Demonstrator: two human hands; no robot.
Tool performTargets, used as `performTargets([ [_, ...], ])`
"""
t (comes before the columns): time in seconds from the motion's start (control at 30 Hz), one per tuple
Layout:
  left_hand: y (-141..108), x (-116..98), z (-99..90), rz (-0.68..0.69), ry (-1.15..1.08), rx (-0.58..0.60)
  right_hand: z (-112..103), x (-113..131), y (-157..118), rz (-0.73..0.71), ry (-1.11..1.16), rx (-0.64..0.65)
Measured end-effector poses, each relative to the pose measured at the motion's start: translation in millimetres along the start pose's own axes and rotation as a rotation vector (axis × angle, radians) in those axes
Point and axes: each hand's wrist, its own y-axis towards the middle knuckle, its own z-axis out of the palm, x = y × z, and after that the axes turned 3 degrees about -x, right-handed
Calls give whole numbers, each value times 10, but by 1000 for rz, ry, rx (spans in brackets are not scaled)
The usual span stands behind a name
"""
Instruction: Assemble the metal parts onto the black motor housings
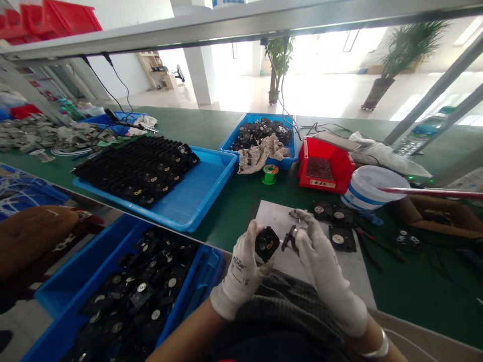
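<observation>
My left hand, in a white glove, is closed round a black square plastic housing that looks like a small fan body. A brass-coloured piece shows on the housing's face. Close to its right, my right hand, gloved too, is closed on a small dark part whose exact kind I cannot make out. The two parts appear slightly apart. Both hands are above a white sheet at the bench's front edge. Several black fan units with pale round centres lie just right of my right hand.
A blue tray on the left holds rows of black housings. Behind are another blue tray, a solder spool, a red bin and a white bucket. A blue crate of fan units stands below left.
</observation>
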Motion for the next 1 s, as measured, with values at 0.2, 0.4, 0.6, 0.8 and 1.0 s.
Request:
performTargets([
  [0.2,49,-218,-26,144,77,-49,-101,401,-114,273,-233,120],
  [0.4,63,-331,-88,213,106,-18,-140,510,-168,258,-384,165],
  [0.6,48,-335,-114,273,127,7,-166,502,-203,204,-560,219],
  [0.8,19,-280,-158,305,107,106,-280,469,-212,215,-474,403],
  [1.0,55,-377,-210,386,140,180,-329,424,-248,218,-475,409],
])
